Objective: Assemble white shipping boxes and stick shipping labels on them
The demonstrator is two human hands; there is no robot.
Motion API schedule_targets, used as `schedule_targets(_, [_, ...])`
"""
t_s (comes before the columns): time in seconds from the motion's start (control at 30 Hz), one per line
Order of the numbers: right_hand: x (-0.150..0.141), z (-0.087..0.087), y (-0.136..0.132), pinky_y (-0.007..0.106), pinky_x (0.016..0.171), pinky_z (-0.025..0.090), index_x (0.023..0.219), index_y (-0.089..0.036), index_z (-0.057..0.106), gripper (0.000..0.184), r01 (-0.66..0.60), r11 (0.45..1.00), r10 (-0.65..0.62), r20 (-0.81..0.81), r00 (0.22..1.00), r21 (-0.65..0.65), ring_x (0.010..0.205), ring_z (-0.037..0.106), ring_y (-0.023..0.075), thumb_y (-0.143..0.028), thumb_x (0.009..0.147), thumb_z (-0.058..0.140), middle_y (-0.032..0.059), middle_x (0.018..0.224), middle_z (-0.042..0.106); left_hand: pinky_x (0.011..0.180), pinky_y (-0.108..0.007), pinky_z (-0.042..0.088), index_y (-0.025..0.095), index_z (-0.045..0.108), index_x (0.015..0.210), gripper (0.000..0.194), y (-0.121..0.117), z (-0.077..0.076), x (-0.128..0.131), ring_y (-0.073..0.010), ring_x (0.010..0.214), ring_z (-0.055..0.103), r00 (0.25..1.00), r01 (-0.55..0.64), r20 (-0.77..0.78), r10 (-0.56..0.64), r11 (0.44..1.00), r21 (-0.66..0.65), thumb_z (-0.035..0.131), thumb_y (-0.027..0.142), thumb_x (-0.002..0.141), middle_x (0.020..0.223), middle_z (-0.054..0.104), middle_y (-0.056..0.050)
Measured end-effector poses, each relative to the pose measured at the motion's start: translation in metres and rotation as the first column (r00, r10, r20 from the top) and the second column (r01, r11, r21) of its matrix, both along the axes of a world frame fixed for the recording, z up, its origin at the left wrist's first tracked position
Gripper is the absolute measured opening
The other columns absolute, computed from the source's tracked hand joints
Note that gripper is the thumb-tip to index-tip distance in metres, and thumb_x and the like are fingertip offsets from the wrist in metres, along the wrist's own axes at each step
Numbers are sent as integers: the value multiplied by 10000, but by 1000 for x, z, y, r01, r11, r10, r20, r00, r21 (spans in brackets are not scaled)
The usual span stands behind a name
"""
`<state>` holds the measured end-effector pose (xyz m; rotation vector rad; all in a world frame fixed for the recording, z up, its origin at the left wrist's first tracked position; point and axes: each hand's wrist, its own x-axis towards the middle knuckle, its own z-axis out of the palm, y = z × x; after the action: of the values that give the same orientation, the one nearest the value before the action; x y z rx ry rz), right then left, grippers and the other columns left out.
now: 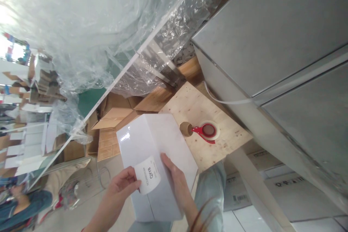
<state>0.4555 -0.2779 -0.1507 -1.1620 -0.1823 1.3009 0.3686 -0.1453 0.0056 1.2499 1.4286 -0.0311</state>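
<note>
A white box (152, 141) lies on the near corner of a plywood tabletop (214, 148). A white printed label (148, 175) rests on the box near its closer end. My left hand (122, 188) pinches the label's left edge with thumb and fingers. My right hand (176, 181) lies flat with fingers stretched along the box top, touching the label's right edge. The view is strongly tilted.
A red tape dispenser (205, 131) with a tape roll sits on the plywood beyond the box. Grey metal cabinets (272, 36) stand at the right. Clear plastic sheeting (89, 32) hangs at upper left, cardboard boxes (108, 130) lie below it. Another person's sleeve (24, 206) shows bottom left.
</note>
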Motion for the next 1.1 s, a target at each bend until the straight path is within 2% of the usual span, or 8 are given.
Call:
schedule_targets(0.1, [8, -12, -9, 527, 1031, 521, 1215, -244, 684, 533, 227, 955, -268, -234, 934, -189, 1210, 634, 304, -621, 940, 427, 118, 1352, 653, 674, -243, 478, 180, 702, 733, 328, -2, -3, 6, -156, 691, 604, 999, 6, 43, -4, 999, -51, 839, 472, 675, 702, 680, -15])
schedule_targets(0.17, [13, -20, -8, 446, 847, 585, 1125, -221, 705, 483, 240, 944, -298, -277, 913, -225, 1079, 683, 294, -603, 909, 502, 135, 1244, 704, 672, -246, 479, 178, 706, 747, 307, -5, -6, 13, -161, 704, 615, 996, 11, 92, -2, 995, -101, 841, 446, 683, 733, 702, -26])
schedule_targets(0.3, [22, -17, -6, 388, 780, 558, 1003, -200, 722, 468, 146, 986, -167, -403, 900, -84, 933, 686, 256, -570, 932, 443, 116, 1017, 756, 691, -261, 487, 175, 711, 768, 277, -14, -10, 29, -166, 720, 619, 985, 28, 173, 2, 986, -166, 811, 429, 727, 742, 706, -34])
schedule_targets(0.43, [35, -6, -9, 345, 675, 525, 868, -204, 705, 452, 166, 984, -176, -497, 850, -65, 820, 660, 231, -581, 914, 460, 95, 897, 738, 705, -264, 485, 175, 712, 787, 253, -19, -15, 41, -162, 718, 614, 980, 74, 196, -38, 981, -178, 779, 417, 762, 741, 700, -31])
schedule_targets(0.67, [49, 11, -21, 272, 605, 404, 805, -207, 681, 264, 168, 984, -177, -443, 879, -61, 673, 518, 142, -467, 847, 662, 4, 747, 601, 715, -247, 478, 184, 703, 801, 217, -23, -21, 45, -151, 736, 623, 981, 118, 172, -88, 978, -171, 756, 393, 776, 766, 713, -25])
schedule_targets(0.93, [50, -24, -18, 262, 597, 319, 707, -200, 638, 215, 246, 951, -295, -318, 901, -188, 612, 397, 109, -389, 721, 741, -53, 627, 493, 642, -292, 457, 187, 679, 683, 228, -24, -31, 64, -189, 649, 622, 965, 212, -155, -210, 977, -3, 692, 403, 754, 639, 683, -36])
schedule_targets(1.03, [56, -46, -4, 273, 642, 362, 707, -204, 619, 215, 263, 944, -312, -281, 908, -197, 653, 450, 125, -390, 706, 728, -45, 654, 526, 626, -301, 427, 196, 680, 662, 197, -18, -44, 83, -204, 681, 616, 893, 396, -312, -325, 897, 196, 664, 367, 759, 681, 682, -46])
schedule_targets(1.1, [60, -63, 8, 278, 643, 374, 712, -207, 605, 235, 271, 941, -318, -258, 912, -202, 649, 462, 128, -414, 712, 716, -49, 650, 522, 676, -315, 432, 192, 681, 644, 181, -11, -54, 96, -212, 740, 609, 811, 552, -436, -391, 759, 346, 658, 322, 769, 743, 672, -56])
